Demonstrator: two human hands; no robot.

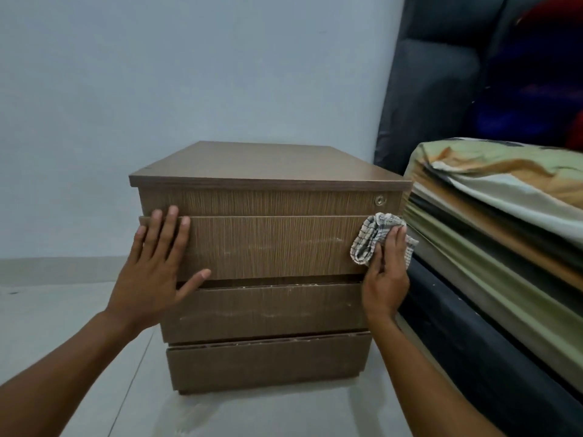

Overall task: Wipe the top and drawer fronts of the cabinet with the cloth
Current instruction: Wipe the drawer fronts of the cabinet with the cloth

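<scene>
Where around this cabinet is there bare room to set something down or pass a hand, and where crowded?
Free: the cabinet top, bordered by the wall; the floor to its left. Crowded: the right side, where the right hand holds the cloth against a drawer front beside the bed.

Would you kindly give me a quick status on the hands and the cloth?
Left hand flat on second drawer front, bracing. Right hand holds checked cloth against its right end. Bed close alongside, not blocking.
</scene>
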